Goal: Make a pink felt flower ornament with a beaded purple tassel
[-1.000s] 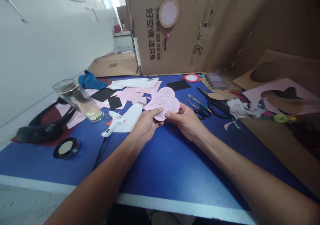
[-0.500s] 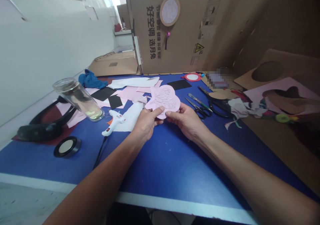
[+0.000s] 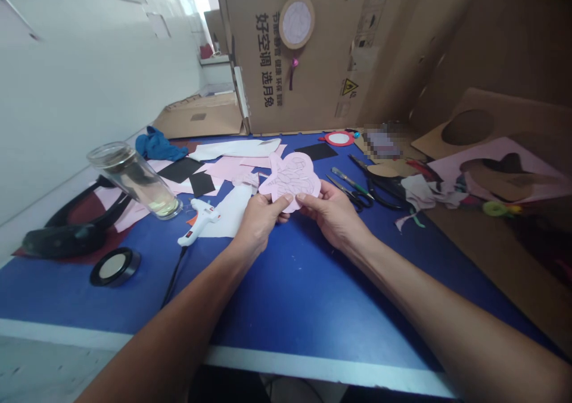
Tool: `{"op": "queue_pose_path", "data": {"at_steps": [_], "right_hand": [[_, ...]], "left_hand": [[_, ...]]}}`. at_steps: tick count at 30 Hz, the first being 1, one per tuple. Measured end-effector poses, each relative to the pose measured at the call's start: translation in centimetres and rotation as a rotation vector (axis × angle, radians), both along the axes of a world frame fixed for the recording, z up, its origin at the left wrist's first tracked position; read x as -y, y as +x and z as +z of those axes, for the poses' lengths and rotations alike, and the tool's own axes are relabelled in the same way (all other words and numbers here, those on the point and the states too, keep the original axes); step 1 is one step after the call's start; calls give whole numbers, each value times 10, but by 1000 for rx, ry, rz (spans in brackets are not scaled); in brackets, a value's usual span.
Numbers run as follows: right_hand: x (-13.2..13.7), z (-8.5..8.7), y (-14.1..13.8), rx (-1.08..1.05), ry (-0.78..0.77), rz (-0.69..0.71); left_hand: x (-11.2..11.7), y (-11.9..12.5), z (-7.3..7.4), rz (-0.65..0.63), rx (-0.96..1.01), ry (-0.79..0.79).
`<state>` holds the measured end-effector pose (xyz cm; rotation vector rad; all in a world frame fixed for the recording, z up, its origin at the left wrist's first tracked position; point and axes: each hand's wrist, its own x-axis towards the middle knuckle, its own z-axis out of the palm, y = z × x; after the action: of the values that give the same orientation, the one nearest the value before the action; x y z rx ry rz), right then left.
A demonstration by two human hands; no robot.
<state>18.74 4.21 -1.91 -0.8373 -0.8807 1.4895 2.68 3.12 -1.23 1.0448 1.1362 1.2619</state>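
Observation:
Between my two hands is a pink paper cutout [image 3: 292, 175] with a scalloped outline and dark line drawing on its face. My left hand [image 3: 263, 221] pinches its lower left edge, thumb on top and fingers underneath. At the lower right edge my right hand [image 3: 333, 212] grips it the same way, the two thumbs almost touching. The cutout is held above the blue table [image 3: 286, 295]. Left of my left hand lie a white glue gun [image 3: 196, 224] and a sheet of white paper [image 3: 227, 212]. Scissors [image 3: 355, 197] with black handles lie beyond my right hand.
A glass of pale liquid [image 3: 143, 182] stands at left, near black headphones [image 3: 67, 236] and a round black tin [image 3: 115, 267]. Pink and black paper pieces [image 3: 202, 183] spread behind. Pliers [image 3: 384, 194] and cloth scraps [image 3: 429, 193] lie right. A cardboard box [image 3: 330, 51] rises behind.
Both thumbs have shifted slightly along the lower edge of the pink cutout, which tilts a little differently. The whole view has moved slightly; the table items lie as before.

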Motion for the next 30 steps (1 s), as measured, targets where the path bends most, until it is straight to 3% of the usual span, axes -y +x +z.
{"op": "queue_pose_path", "data": {"at_steps": [15, 26, 30], "right_hand": [[-5, -3, 7, 5, 7, -60], [-5, -4, 9, 4, -37, -35], [-5, -6, 9, 20, -40, -16]], "left_hand": [[-3, -3, 0, -2, -66, -16], [-4, -8, 8, 98, 63, 12], [-4, -8, 10, 77, 118, -3]]}}
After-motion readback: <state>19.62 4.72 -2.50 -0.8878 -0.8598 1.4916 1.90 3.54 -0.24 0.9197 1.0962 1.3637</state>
